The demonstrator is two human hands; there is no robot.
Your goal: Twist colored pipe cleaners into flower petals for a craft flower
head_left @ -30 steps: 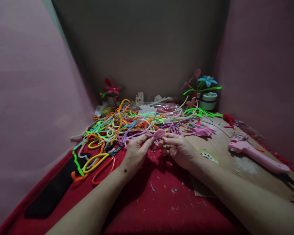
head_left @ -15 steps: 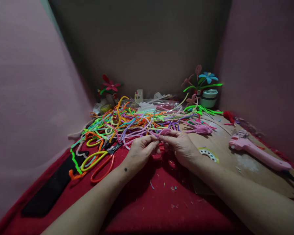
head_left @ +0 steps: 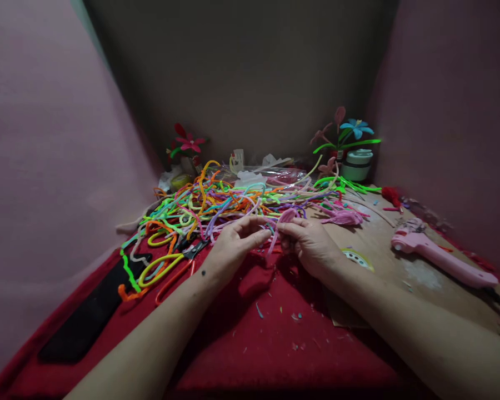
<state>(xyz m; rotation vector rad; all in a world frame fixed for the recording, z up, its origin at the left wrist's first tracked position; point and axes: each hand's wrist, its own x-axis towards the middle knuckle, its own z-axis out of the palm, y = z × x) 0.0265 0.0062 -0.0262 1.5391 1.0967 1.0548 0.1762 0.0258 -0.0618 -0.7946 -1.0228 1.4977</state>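
Note:
A small pink pipe-cleaner petal (head_left: pixel 284 217) is pinched in my right hand (head_left: pixel 309 245), its loose stem hanging down toward the red cloth (head_left: pixel 266 339). My left hand (head_left: pixel 235 243) hovers just left of the petal, fingers curled and slightly apart, thumb near the stem; I cannot tell if it touches. Both hands sit at the near edge of a tangled pile of coloured pipe cleaners (head_left: pixel 216 208).
Orange-handled scissors (head_left: pixel 179 266) lie left of my left hand. A pink glue gun (head_left: pixel 437 255) rests on cardboard (head_left: pixel 383 244) at right, near finished pink petals (head_left: pixel 344 218). Pipe-cleaner flowers in a pot (head_left: pixel 355 161) and another flower (head_left: pixel 187 143) stand by the back wall. A black strip (head_left: pixel 87 316) lies at left.
The petal has turned upright in my right hand, its stem now hanging free. My left hand has loosened its pinch and drawn slightly back.

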